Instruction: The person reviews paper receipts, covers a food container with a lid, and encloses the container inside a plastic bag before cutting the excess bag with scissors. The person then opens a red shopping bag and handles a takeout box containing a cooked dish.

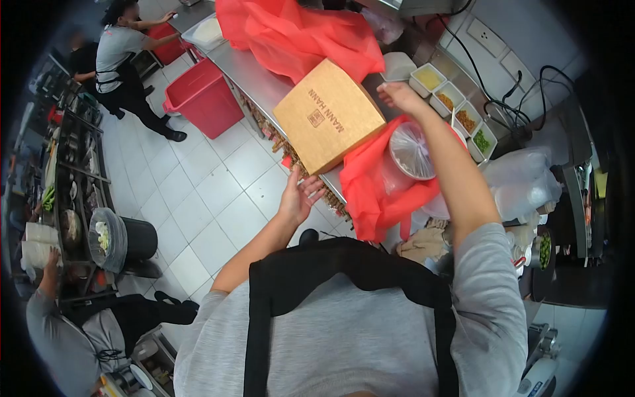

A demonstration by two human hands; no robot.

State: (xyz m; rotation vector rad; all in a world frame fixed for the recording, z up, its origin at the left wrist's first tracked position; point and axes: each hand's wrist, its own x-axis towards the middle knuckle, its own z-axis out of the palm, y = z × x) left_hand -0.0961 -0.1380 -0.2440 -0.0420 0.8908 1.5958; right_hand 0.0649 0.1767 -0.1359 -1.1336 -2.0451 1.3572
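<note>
A brown cardboard box (pixel 327 119) with printed lettering stands on a red bag (pixel 364 178) spread over the steel counter (pixel 254 76). My left hand (pixel 301 195) is just below the box's near left corner, palm up with its fingers apart, holding nothing. Beyond the box's right side, my right hand (pixel 395 94) has its fingers curled; whether anything small is between them cannot be made out. Under my right forearm sits a round container (pixel 411 151) covered in clear plastic, on the red bag. More red bag material (pixel 297 36) lies behind the box.
Small white trays of chopped food (pixel 466 120) line the counter's right side, near clear plastic bags (pixel 522 182). A red bin (pixel 205 99) stands on the tiled floor. Co-workers (pixel 122 56) are at the upper left, another (pixel 86 337) at the lower left, by a black bin (pixel 140 237).
</note>
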